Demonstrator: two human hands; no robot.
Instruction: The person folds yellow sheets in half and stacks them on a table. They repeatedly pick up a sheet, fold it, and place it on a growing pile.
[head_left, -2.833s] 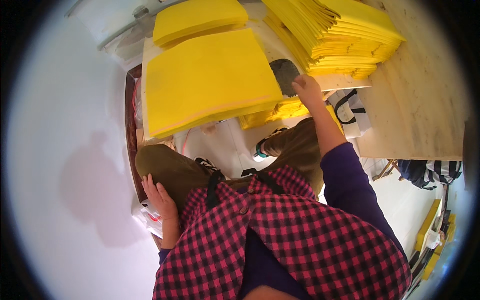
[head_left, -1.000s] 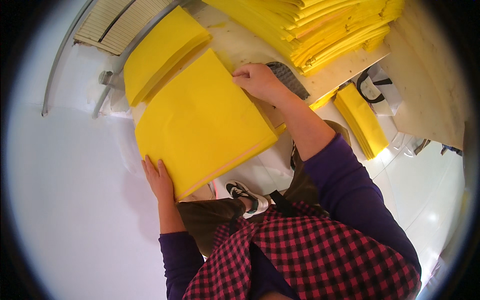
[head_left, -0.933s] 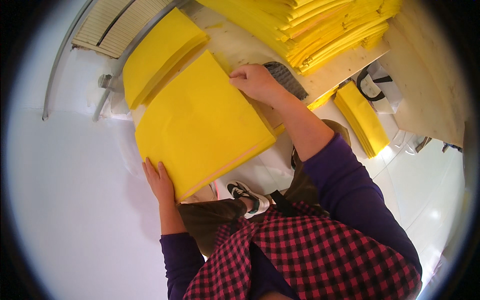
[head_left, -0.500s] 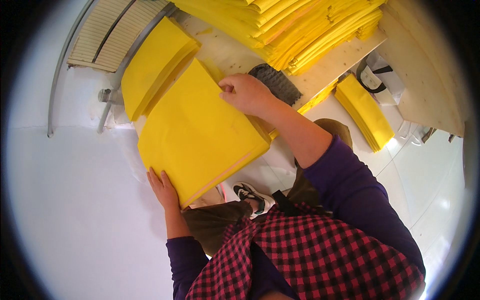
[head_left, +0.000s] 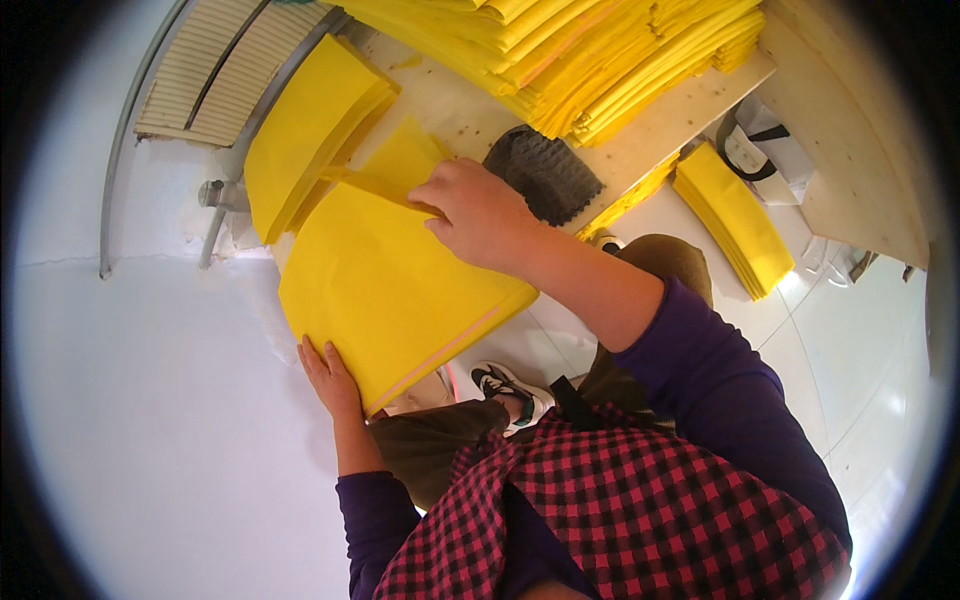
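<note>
In front of me lies a stack of thin yellow sheets (head_left: 390, 290), with a pale stripe along its near edge. My right hand (head_left: 475, 215) pinches the far right corner of the top sheet, which is lifted and bent back toward me. Beyond the raised edge, more yellow sheet shows. My left hand (head_left: 330, 378) rests with fingers outstretched at the stack's near left edge. Whether the sheets are cloth or paper I cannot tell.
A second yellow stack (head_left: 305, 130) stands beyond, at the left. A tall folded yellow pile (head_left: 600, 60) covers the far table. A dark grey pad (head_left: 545, 175) lies beside my right hand. Another yellow bundle (head_left: 735, 220) stands at the right, near a white bag (head_left: 770, 150).
My right hand has drawn slightly toward me and to the left, peeling back the top sheet's far corner. My left hand stays almost in place.
</note>
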